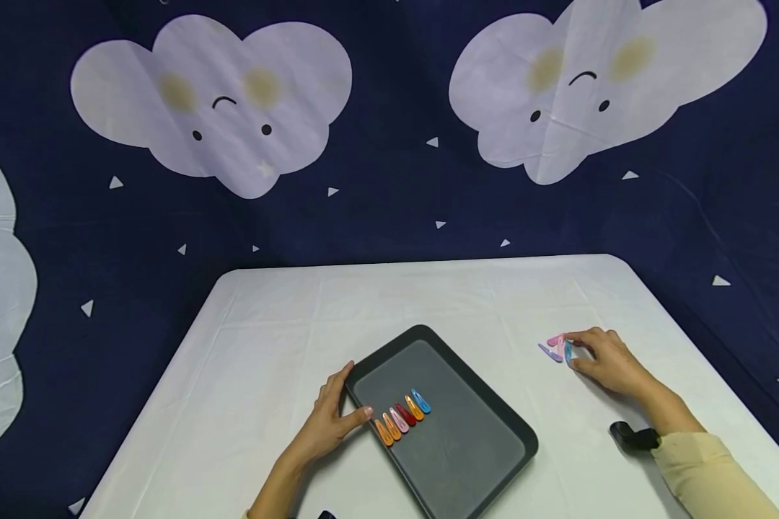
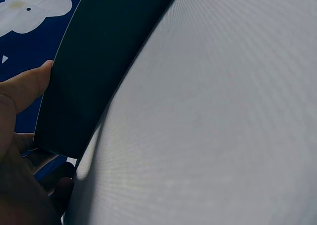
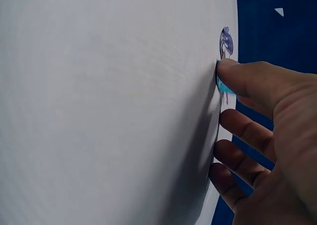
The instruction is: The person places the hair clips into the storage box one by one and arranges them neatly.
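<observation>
My left hand holds the dark grey baking tray at its left edge, with the thumb at the rim; the left wrist view shows fingers under the tray's side. Several snap hair clips lie in a slanting row in the tray: orange ones, a pink one, a red one and a blue one. Off to the right, my right hand pinches a blue hair clip at the tabletop. Close beside it lie a purple clip and pink clips.
The table has a white cloth over it. A navy curtain with white clouds hangs behind the table's far edge. Near my right wrist sits a black device, against the beige sleeve.
</observation>
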`<action>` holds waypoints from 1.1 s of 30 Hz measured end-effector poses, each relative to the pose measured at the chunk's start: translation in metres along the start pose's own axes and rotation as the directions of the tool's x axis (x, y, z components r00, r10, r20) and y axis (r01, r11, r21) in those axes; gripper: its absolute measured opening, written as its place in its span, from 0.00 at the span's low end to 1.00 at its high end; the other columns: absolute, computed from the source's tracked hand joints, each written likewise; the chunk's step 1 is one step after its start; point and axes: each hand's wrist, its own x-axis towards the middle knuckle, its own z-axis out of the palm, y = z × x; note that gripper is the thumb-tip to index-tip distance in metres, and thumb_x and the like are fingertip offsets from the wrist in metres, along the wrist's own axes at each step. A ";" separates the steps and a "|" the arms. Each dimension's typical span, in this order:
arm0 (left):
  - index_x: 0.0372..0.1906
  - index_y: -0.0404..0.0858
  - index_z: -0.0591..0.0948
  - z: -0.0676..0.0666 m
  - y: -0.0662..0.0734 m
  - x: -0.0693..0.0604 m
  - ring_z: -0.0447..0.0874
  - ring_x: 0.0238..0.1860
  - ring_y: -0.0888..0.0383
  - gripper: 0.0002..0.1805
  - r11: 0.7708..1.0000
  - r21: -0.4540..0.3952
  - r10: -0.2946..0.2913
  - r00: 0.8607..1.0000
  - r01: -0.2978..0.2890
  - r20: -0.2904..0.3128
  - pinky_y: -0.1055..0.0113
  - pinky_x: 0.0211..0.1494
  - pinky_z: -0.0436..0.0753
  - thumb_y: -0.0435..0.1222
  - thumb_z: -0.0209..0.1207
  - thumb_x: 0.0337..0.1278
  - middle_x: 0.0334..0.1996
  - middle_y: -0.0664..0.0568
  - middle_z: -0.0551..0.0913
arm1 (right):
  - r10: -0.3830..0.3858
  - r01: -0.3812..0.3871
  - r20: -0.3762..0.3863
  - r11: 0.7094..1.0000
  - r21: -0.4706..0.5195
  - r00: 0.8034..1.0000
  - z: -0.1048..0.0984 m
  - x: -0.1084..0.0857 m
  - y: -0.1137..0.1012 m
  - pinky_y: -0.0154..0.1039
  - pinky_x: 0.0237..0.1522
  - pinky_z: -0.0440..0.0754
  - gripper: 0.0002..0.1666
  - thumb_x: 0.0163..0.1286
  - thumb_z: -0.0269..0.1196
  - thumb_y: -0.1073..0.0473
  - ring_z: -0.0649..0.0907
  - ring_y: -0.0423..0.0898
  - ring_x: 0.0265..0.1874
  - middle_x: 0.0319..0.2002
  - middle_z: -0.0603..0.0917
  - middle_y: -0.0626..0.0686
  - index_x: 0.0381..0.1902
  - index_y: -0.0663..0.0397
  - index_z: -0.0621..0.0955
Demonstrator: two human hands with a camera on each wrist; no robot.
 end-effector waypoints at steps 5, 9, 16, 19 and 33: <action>0.74 0.40 0.53 0.001 0.001 -0.001 0.55 0.68 0.42 0.48 1.000 -0.006 0.001 1.000 -0.001 -0.005 0.32 0.64 0.51 0.45 0.66 0.51 0.69 0.42 0.61 | -0.005 0.005 0.021 1.000 -0.005 1.000 0.000 -0.002 -0.002 0.41 0.39 0.64 0.30 0.52 0.70 0.59 0.71 0.52 0.40 0.44 0.80 0.61 0.54 0.60 0.78; 0.74 0.41 0.54 0.001 0.002 -0.001 0.55 0.68 0.43 0.48 1.000 -0.007 0.000 1.000 0.000 -0.006 0.32 0.64 0.52 0.45 0.66 0.51 0.69 0.42 0.62 | 0.014 -0.014 0.023 1.000 0.003 1.000 0.000 -0.003 -0.002 0.43 0.40 0.65 0.31 0.52 0.70 0.57 0.71 0.53 0.41 0.45 0.79 0.62 0.54 0.61 0.78; 0.74 0.41 0.53 0.000 0.001 -0.001 0.56 0.68 0.42 0.48 1.000 0.007 0.002 1.000 -0.002 -0.005 0.32 0.64 0.52 0.45 0.66 0.51 0.69 0.43 0.62 | 0.062 -0.062 0.023 0.998 -0.005 0.998 -0.001 -0.005 -0.003 0.45 0.40 0.65 0.32 0.52 0.71 0.51 0.71 0.56 0.43 0.46 0.79 0.64 0.52 0.62 0.78; 0.74 0.41 0.53 0.001 0.001 -0.001 0.56 0.68 0.42 0.48 1.000 0.006 0.000 1.000 0.000 -0.006 0.33 0.64 0.53 0.45 0.66 0.51 0.69 0.43 0.62 | 0.086 -0.085 0.022 0.996 -0.020 0.996 -0.001 -0.007 -0.004 0.46 0.40 0.65 0.34 0.51 0.72 0.48 0.71 0.57 0.43 0.47 0.79 0.65 0.51 0.63 0.79; 0.74 0.41 0.54 0.001 0.000 -0.001 0.56 0.68 0.43 0.48 1.000 0.007 -0.001 1.000 0.001 -0.019 0.33 0.64 0.53 0.45 0.66 0.50 0.68 0.43 0.62 | 0.098 -0.097 0.009 0.994 -0.058 0.995 -0.001 -0.008 -0.007 0.48 0.39 0.65 0.32 0.49 0.72 0.46 0.72 0.58 0.41 0.45 0.79 0.63 0.48 0.60 0.81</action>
